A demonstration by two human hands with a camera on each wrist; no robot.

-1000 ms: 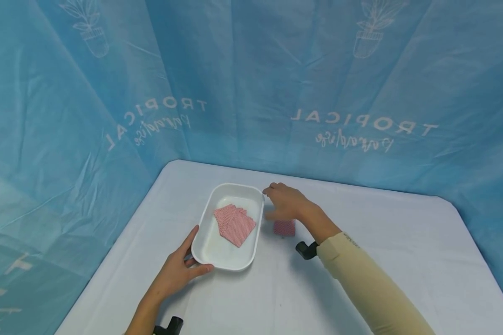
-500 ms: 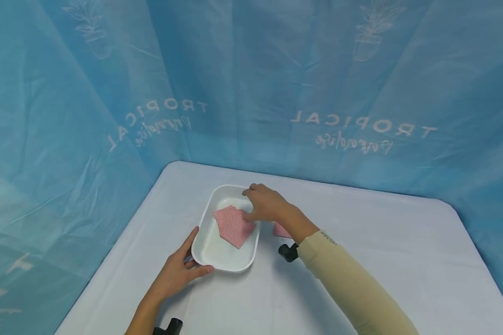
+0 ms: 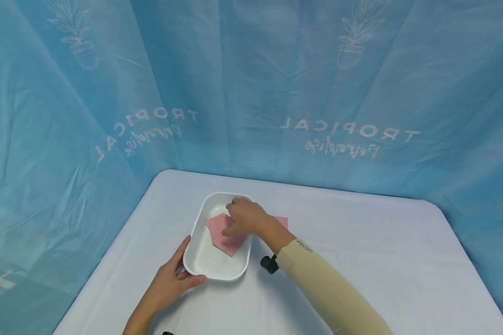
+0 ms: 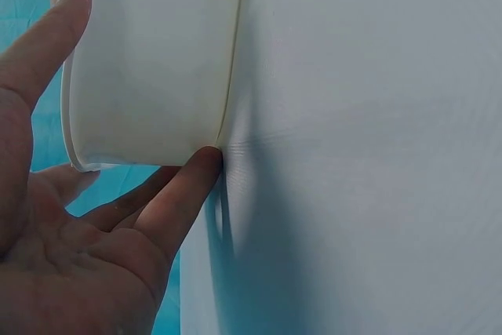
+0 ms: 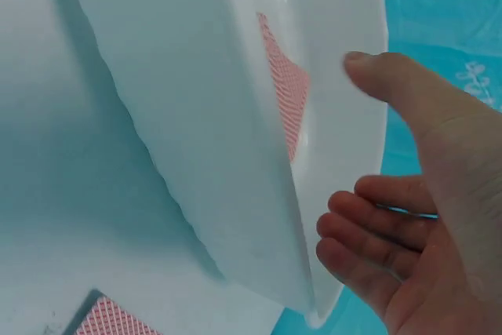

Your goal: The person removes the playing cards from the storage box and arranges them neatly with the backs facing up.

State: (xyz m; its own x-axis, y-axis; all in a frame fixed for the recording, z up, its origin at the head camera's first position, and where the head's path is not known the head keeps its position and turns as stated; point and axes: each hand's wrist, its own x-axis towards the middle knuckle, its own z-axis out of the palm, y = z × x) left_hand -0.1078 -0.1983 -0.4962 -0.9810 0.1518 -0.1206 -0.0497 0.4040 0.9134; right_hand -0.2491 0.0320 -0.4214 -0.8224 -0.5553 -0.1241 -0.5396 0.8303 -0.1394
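Fingers (image 5: 353, 264) of the right hand (image 3: 246, 217) hung loose and empty over the cards (image 3: 217, 229) in the tray (image 3: 211, 266) the left hand (image 3: 166, 283) gripped, and I feared a low sweep might scatter them.

it looks like a curtained-off booth: blue printed drapes (image 3: 247, 83) hang behind and beside 1 white table (image 3: 352, 251).

A tray (image 3: 211, 265) sits left of centre on a table (image 3: 369, 251), cards (image 3: 218, 231) lying inside it. The left hand (image 3: 166, 283) touches the tray's near left corner; the right hand (image 3: 246, 217) is over its right side, above the cards. Another card (image 3: 282, 220) lies on the table right of the tray. A curtain (image 3: 251, 88) hangs behind the table and along its left.
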